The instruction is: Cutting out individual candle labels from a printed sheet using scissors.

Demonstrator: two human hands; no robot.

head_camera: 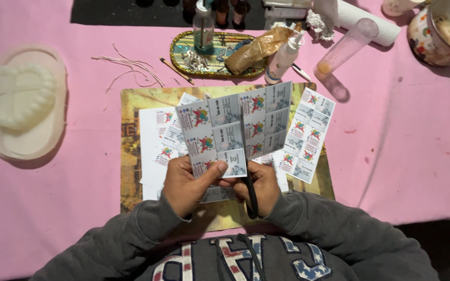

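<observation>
Pink-clothed table: left hand (186, 182) pinches a printed card sheet (234, 130), right hand (259, 186) closed on black scissors (247, 166) midway up it; another uncut sheet (307, 135) lies beside.

Scissor handles (251, 200) behind right-hand fingers (262, 183); bowl (444, 31) cut off top right.

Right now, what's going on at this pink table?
A person is cutting a printed sheet of small cards with black scissors. The left hand pinches the sheet's lower edge, and the right hand works the scissors, whose blade runs up through the middle. More printed sheets lie on a yellowish mat underneath.
</observation>
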